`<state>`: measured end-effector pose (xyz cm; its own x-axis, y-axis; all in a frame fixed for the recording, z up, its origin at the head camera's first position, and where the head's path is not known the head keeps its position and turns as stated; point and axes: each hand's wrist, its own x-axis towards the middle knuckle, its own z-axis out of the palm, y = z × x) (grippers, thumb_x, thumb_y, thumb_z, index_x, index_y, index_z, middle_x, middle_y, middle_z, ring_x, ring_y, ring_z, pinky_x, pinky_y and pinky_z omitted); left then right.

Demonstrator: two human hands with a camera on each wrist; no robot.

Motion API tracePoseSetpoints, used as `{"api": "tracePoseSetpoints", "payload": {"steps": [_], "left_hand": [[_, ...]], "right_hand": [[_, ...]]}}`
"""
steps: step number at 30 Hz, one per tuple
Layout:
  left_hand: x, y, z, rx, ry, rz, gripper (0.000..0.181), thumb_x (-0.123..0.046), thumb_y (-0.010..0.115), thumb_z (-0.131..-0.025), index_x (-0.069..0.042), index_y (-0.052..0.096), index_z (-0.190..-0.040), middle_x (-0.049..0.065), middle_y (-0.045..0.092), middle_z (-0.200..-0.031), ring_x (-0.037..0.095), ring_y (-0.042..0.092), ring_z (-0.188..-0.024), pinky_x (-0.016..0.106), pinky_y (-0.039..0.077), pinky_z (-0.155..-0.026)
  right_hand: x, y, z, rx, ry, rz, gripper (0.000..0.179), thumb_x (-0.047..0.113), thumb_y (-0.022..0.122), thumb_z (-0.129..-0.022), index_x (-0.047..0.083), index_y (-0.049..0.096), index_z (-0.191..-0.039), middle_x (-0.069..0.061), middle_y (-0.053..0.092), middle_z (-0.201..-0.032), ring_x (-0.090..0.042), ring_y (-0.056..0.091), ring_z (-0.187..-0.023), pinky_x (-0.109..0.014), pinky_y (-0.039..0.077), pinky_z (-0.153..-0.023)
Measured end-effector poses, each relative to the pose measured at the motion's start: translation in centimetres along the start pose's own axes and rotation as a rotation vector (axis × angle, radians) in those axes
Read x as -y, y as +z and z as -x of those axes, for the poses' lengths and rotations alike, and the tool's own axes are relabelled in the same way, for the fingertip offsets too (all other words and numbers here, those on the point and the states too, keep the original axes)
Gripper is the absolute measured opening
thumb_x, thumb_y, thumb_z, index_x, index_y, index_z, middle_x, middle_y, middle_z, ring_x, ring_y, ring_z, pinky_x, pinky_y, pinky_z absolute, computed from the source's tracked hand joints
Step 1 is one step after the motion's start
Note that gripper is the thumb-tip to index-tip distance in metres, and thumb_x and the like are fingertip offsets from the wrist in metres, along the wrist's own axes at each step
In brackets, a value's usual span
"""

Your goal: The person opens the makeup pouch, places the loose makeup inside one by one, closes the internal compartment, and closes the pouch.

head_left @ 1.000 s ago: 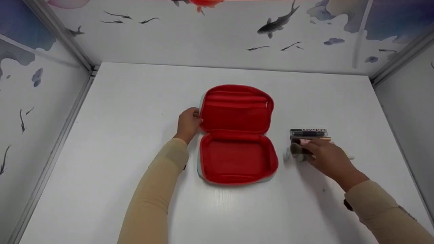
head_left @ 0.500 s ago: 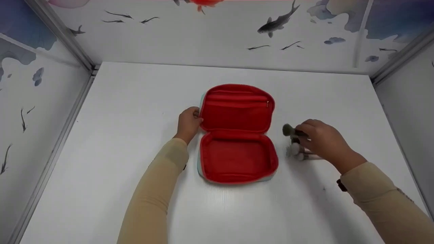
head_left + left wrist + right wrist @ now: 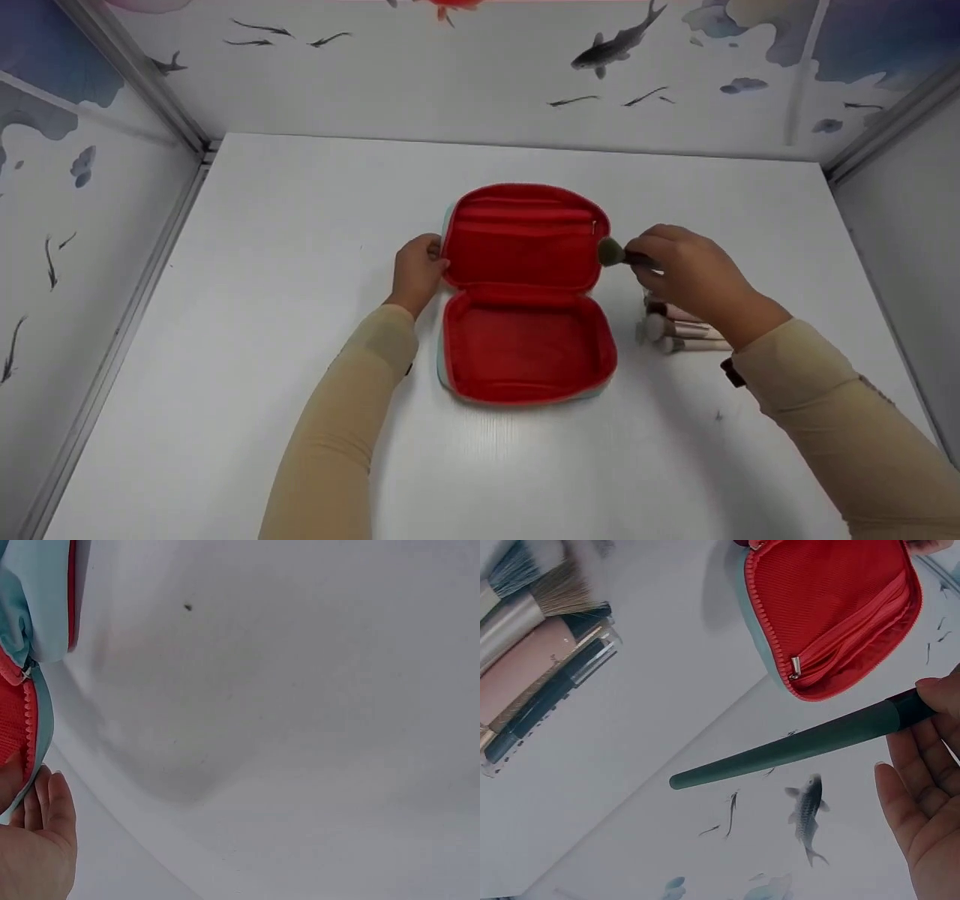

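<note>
A zippered makeup bag (image 3: 525, 345) with a red lining and pale blue outside lies unfolded on the table. My left hand (image 3: 417, 270) pinches the left edge of its raised lid (image 3: 517, 259); the left wrist view shows the thumb inside and fingers outside the zipper edge (image 3: 31, 724). Held by my right hand (image 3: 694, 274) is a makeup brush with a green handle (image 3: 795, 750). Its dark green bristle head (image 3: 610, 252) points left, at the lid's right edge; whether it touches cannot be told. Thumb and fingers grip it near the dark collar.
Right of the bag lie several cosmetics: pale brushes (image 3: 694, 345), a pink tube (image 3: 529, 675) and a clear case with dark contents (image 3: 551, 697). A fish-patterned wall (image 3: 450, 90) stands behind the white table (image 3: 337, 195), with side panels left and right.
My right hand has lifted the green brush from the pile of cosmetics and carried it up and left to the lid's edge. My left hand keeps its place on the lid.
</note>
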<state>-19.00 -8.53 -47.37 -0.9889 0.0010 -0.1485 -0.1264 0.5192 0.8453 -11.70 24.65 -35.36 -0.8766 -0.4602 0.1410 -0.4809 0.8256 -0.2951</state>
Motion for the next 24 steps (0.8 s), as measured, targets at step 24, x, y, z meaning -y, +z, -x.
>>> {"api": "tracePoseSetpoints", "payload": {"steps": [24], "left_hand": [[-0.3, -0.2, 0.4, 0.005, 0.011, -0.009, 0.029, 0.008, 0.059, -0.088, 0.002, 0.062, -0.116, 0.015, 0.065, -0.111, 0.023, 0.06, -0.103, 0.032, 0.05, -0.087]], "right_hand": [[2.4, -0.6, -6.2, -0.005, -0.056, -0.092, 0.022, 0.004, 0.069, -0.087, 0.002, 0.07, -0.109, -0.012, 0.067, -0.099, -0.024, 0.061, -0.09, -0.041, 0.053, -0.08]]}}
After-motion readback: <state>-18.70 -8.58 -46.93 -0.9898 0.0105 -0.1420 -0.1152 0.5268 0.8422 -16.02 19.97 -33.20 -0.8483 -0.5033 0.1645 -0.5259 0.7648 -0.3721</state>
